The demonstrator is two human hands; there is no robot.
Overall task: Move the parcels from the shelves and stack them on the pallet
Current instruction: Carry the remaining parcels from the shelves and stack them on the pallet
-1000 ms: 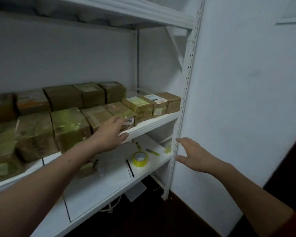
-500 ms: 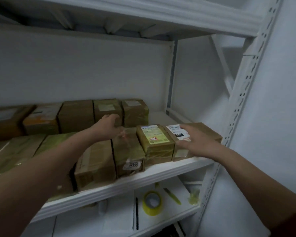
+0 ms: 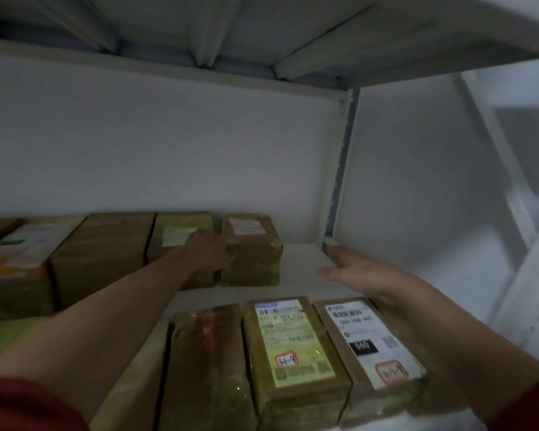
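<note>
**Both hands at the back row of parcels on the shelf**

Head view, dim light, some blur. A white shelf (image 3: 299, 259) is seen across the middle and lower frame, loaded with brown parcels in two rows.

Back row, centre-left of frame: four parcels are noted side by side. These are an orange-marked parcel (image 3: 13, 262) at far left, a plain parcel (image 3: 103, 253), a labelled parcel (image 3: 178, 237) and an end parcel (image 3: 252, 253). The end parcel is wrapped in clear tape, with a small white label on top.

Left hand (image 3: 206, 251): laid over the right front corner of the labelled parcel, at frame centre, against the left face of the end parcel. Its fingers are hidden between the two parcels, so whether anything is gripped cannot be told.

Right hand (image 3: 358, 272): held right of centre over the bare shelf board, near the end parcel but apart from it. The fingers are straight and nothing is held.

Front row, lower frame: a red-marked parcel (image 3: 206, 362), a green-label parcel (image 3: 293, 340) and a white-label parcel (image 3: 367, 337) marked "060" are packed touching. The right edge of the white-label parcel is crossed by the right forearm.

A grey post (image 3: 339, 169) is seen above the right hand. The top of the frame is filled by the underside of an upper shelf (image 3: 262, 32).
</note>
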